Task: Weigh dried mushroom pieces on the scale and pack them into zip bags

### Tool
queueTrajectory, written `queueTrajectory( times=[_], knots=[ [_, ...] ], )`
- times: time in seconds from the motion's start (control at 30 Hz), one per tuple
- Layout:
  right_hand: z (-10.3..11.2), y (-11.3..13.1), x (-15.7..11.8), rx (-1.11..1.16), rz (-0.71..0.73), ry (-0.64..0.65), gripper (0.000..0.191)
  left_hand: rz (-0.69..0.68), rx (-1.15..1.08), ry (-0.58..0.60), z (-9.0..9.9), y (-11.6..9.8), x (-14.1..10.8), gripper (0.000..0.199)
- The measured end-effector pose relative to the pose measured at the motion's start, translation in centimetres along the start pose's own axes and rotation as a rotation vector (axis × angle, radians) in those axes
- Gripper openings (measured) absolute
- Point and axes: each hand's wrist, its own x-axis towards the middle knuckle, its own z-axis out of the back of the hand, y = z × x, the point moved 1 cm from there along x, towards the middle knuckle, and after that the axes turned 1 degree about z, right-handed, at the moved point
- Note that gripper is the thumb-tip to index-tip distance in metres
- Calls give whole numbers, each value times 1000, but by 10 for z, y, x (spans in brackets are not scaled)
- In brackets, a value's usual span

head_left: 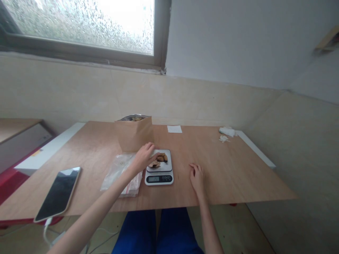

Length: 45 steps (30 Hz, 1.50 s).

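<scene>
A white digital scale (159,178) sits near the front middle of the table, with several brown dried pieces (162,158) on its plate. My left hand (143,157) reaches over the plate's left edge, its fingers bent together at the pieces; what they grip is too small to make out. To the right of the scale, my right hand (197,176) rests on the wood with loosely curled fingers, holding nothing. Behind my left hand stands an open brown paper bag (135,134) with a silvery lining. Clear plastic bags (113,173) lie beneath my left forearm.
A phone (58,192) with a white cable lies at the left front of the wooden table (233,169). A white paper (174,129) is at the back edge. Crumpled white material (227,131) lies at the back right. A window is above the wall.
</scene>
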Motion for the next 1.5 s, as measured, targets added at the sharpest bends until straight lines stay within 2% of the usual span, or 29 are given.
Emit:
queueTrajectory(
  times=[0.07,0.13,0.2,0.3,0.4,0.57,0.73,0.87,1.17,1.23,1.3,1.4,1.5],
  knots=[
    [0,0,0,15,-1,-9,31,57,56,-217,24,-1,17,22],
    [0,1,0,21,1,-19,31,212,152,-440,50,2,35,24],
    [0,1,0,15,5,-23,32,360,246,-519,71,9,53,26],
    [-1,1,0,5,9,-26,32,454,376,-311,86,20,71,29],
    [-1,0,0,7,0,-24,32,469,464,-150,87,24,77,35],
    [-2,0,0,9,-12,-4,32,513,494,-107,87,16,73,35],
    [0,1,-1,9,-4,-5,32,528,524,-7,90,7,69,37],
    [0,2,-1,8,-1,-5,32,563,510,-2,94,4,66,37],
    [-1,0,0,22,-9,-12,32,528,187,-13,109,10,65,22],
    [-1,0,0,22,-10,-7,32,514,111,-54,110,15,65,18],
    [0,1,0,21,-12,-2,33,492,73,-149,111,18,65,17],
    [1,4,0,15,-16,5,33,414,73,-361,114,16,64,18],
    [2,5,0,20,-19,1,34,328,99,-593,120,4,59,21]
  ],
)
